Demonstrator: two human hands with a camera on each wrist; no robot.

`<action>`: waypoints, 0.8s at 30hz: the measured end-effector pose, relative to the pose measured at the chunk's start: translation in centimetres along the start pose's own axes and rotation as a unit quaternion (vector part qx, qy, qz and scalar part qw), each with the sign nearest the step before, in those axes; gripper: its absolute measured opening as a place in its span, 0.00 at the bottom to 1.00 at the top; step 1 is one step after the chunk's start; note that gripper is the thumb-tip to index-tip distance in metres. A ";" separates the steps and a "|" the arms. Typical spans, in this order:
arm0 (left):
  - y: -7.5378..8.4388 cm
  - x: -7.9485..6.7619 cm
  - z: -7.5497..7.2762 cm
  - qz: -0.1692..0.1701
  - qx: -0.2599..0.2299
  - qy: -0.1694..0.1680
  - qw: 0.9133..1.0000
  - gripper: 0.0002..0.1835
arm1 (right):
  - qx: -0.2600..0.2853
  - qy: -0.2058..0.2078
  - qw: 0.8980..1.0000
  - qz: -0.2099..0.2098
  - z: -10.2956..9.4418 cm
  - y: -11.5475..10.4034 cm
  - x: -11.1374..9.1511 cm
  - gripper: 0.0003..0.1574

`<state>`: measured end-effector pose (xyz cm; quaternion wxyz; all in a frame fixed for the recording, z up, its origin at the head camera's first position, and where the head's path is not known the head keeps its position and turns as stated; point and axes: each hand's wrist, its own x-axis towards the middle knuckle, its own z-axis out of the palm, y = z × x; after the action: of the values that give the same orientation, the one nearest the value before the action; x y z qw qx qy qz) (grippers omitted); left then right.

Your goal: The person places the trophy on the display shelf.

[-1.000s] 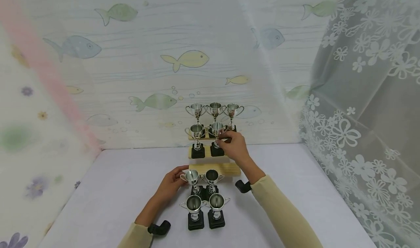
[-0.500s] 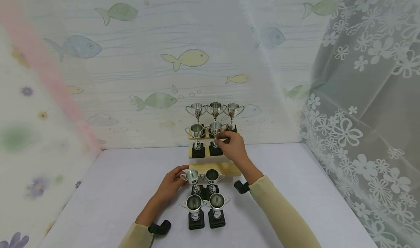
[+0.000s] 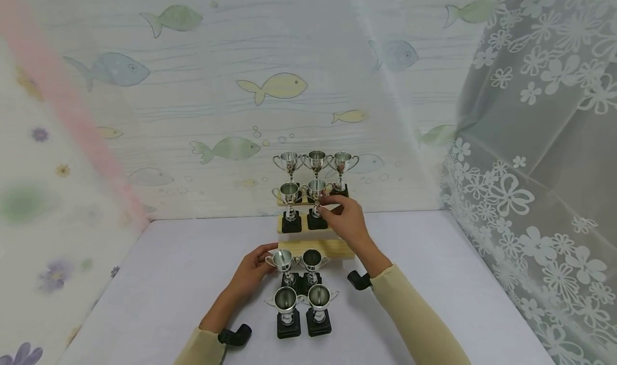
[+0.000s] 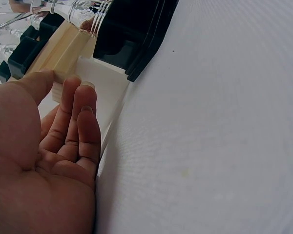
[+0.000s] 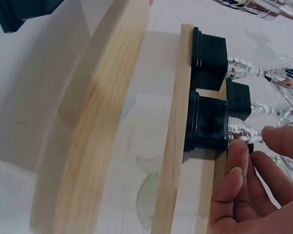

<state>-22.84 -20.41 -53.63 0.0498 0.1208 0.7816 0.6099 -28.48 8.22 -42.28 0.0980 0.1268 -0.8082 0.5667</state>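
Note:
My right hand pinches the stem of a small silver trophy cup with a black base. The cup stands upright on the middle step, right of another trophy cup. Thumb and fingertips are close around the stem in the right wrist view, where the cup's base rests on the wood. My left hand holds the left end of the lowest step of a stepped wooden stand. In the left wrist view its thumb and bent fingers meet the end of that step.
Three trophy cups line the top step, against a fish-patterned backdrop. Several more, including a front-row trophy cup, stand on the white table before the stand. A lace curtain hangs at the right.
The trophy cup in my right hand shifted slightly left on the middle step, then stayed put. My right wrist has since moved a little rightward. My left hand has stayed in place.

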 end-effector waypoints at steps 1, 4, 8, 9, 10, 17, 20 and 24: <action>0.0 0.0 0.0 0.004 0.002 -0.001 1.000 0.25 | 0.007 -0.001 1.000 -0.001 -0.2 0.0 -0.2 0.17; -0.1 0.1 0.0 0.005 0.003 0.000 1.000 0.25 | 0.021 -0.004 1.000 -0.009 -0.7 0.1 -0.9 0.17; -0.4 0.2 0.0 0.000 -0.001 0.003 1.000 0.25 | 0.037 -0.001 0.999 -0.023 -1.3 0.3 -2.0 0.16; -0.4 0.2 0.0 0.000 0.000 0.003 1.000 0.25 | 0.040 -0.001 0.999 -0.026 -1.4 0.4 -2.3 0.16; -0.4 0.2 0.0 0.001 0.000 0.003 1.000 0.25 | 0.041 0.000 0.999 -0.025 -1.5 0.3 -2.6 0.15; -0.5 0.2 0.0 0.005 0.006 0.000 1.000 0.25 | 0.058 -0.012 0.998 -0.011 -1.9 0.1 -5.0 0.11; -0.6 0.3 -0.1 0.004 0.005 -0.002 1.000 0.26 | 0.058 -0.022 0.998 -0.024 -2.1 0.2 -6.0 0.10; -0.6 0.3 -0.1 0.005 0.007 -0.005 1.000 0.26 | 0.053 -0.037 0.996 -0.055 -2.3 0.5 -7.4 0.08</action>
<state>-23.27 -20.58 -54.11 0.0493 0.1282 0.7847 0.6044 -21.59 11.24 -44.19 0.0921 0.1964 -0.7720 0.5974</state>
